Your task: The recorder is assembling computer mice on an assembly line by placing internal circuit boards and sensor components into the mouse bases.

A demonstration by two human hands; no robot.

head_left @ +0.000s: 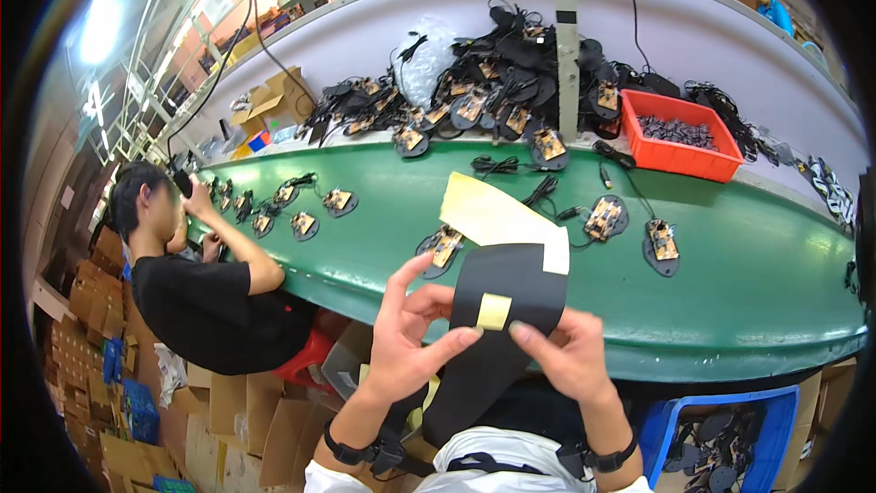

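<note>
Both hands hold a wide black strip in front of me, curved over at its top and hanging toward my lap. A pale yellow backing sheet extends from its far side over the green table. On the black face, between my thumbs, a small yellow patch shows. My left hand grips the left edge, thumb in front and index finger raised. With its thumb on the face near the patch, my right hand pinches the right side; its other fingers are partly hidden. Just behind the strip lies a circuit-board piece.
More board pieces with cables lie on the green work surface. A heap of black parts and a red bin of small metal pieces stand at the back. A blue crate is low right. A co-worker sits left.
</note>
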